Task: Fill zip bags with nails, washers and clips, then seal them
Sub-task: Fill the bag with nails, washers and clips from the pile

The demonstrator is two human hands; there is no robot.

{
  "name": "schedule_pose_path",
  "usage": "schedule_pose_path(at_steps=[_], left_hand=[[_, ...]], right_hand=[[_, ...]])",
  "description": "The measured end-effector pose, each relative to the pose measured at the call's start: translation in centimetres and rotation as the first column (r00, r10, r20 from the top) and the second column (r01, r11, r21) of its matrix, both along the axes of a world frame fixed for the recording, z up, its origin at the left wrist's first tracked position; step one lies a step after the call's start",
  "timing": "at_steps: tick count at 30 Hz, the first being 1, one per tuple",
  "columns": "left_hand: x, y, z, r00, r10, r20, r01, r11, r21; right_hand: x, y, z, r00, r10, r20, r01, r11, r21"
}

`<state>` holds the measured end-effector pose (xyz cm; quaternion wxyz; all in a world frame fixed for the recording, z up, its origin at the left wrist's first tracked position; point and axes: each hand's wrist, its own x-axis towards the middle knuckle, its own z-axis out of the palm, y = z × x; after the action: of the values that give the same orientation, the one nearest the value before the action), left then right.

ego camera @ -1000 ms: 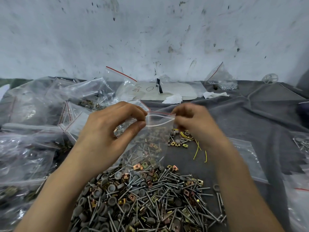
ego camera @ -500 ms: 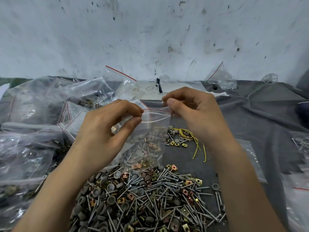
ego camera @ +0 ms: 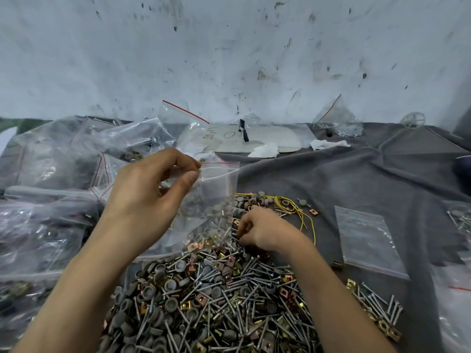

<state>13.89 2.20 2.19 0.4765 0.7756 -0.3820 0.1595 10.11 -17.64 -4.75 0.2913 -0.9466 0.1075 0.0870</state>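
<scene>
Your left hand point(ego camera: 142, 197) pinches the zip bag point(ego camera: 216, 194) by one top corner, thumb and forefinger point(ego camera: 190, 178) pressed together on the plastic just beside the red line. The bag hangs above the far edge of the pile point(ego camera: 216, 301) of nails, washers and clips, with its mouth sagging toward the right. Your right hand point(ego camera: 260, 231) is down in the pile beside the bag's lower end, fingers curled into the hardware. Whether they have closed on anything I cannot tell.

The weak spot is that one-corner hold. With only one side of the mouth supported, the opening probably droops narrow, so a handful brought up to it may hit the lip and spill back onto the table. The far wall of the mouth could also fold over, and the pieces would then slide down the outside.

Nail points are the next worry. Dropped in tip first, they could pierce the thin film, or poke it when you press the zip.

Watch the yellow wire point(ego camera: 293, 205) lying just beyond your right hand. A loop could come up with the grab and end up in the bag.

Any piece caught across the zip track would stop the seal from closing. How much the bag already holds is unclear, since the pile shows through it.
</scene>
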Motion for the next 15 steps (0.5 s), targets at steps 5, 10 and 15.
schedule_pose_path(at_steps=[5, 10, 15], left_hand=[[0.2, 0.1, -0.2, 1.000, -0.005, -0.023, 0.004, 1.000, -0.009], [0.2, 0.2, -0.1, 1.000, -0.011, -0.016, 0.011, 1.000, -0.001], [0.3, 0.2, -0.1, 0.999, -0.028, -0.022, 0.028, 1.000, -0.002]], right_hand=[[0.6, 0.1, -0.8, 0.980, -0.141, 0.140, 0.139, 0.990, 0.025], [0.9, 0.6, -1.4, 0.995, -0.033, 0.093, 0.039, 0.997, -0.064], [1.0, 0.5, -1.6, 0.997, -0.014, 0.081, 0.025, 0.991, -0.133]])
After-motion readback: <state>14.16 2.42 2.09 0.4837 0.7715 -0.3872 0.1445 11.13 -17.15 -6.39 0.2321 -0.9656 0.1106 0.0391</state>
